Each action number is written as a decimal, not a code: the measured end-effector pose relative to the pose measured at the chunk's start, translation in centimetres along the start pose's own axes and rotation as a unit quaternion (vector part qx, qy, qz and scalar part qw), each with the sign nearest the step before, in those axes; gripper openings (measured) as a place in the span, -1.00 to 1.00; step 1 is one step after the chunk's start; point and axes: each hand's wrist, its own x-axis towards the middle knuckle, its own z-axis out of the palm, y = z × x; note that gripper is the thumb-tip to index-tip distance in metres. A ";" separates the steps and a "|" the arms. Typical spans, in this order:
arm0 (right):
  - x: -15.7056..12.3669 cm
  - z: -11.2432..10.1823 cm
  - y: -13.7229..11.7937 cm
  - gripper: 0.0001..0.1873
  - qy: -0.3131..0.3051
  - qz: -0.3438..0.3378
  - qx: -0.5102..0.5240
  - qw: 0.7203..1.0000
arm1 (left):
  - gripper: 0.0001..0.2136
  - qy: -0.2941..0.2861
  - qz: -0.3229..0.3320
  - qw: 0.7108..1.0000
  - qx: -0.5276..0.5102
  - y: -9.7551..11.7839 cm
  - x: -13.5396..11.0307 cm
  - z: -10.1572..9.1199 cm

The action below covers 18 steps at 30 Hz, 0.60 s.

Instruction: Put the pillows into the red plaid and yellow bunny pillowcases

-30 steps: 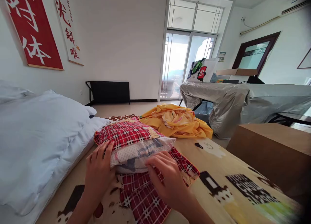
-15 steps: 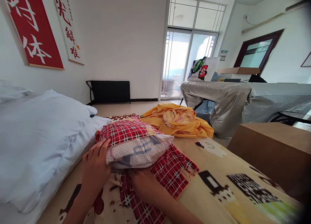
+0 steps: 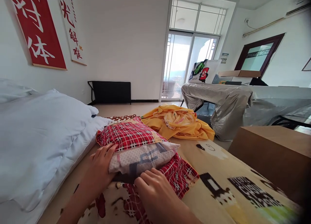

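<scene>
A patterned pillow [image 3: 143, 157] lies partly inside a red plaid pillowcase [image 3: 128, 131], its pale grey-and-blue end sticking out toward me. My left hand [image 3: 103, 160] grips the left side of the opening, fingers over the plaid edge and against the pillow. Just below the pillow's exposed end, my right hand [image 3: 155, 186] is closed with curled knuckles on the lower plaid flap. That flap spreads beneath the pillow to the right and toward me. The right fingertips are hidden from view.
White bedding [image 3: 43, 143] is heaped along the left. A yellow cloth [image 3: 177, 122] lies bunched beyond the pillow on the printed beige blanket [image 3: 194, 198]. At the right stand a cardboard box [image 3: 272, 156] and a table with a silver cover [image 3: 230, 104].
My right hand has come out from under the pillow, up and to the right, onto the flap. The pillow's exposed end has shifted slightly right, and my left hand's fingers sit slightly farther right.
</scene>
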 end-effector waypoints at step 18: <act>0.7 -1.8 1.3 -0.87 0.140 0.077 0.123 0.979 | -0.92 -0.255 0.046 0.901 -0.348 6.6 -0.4 -3.6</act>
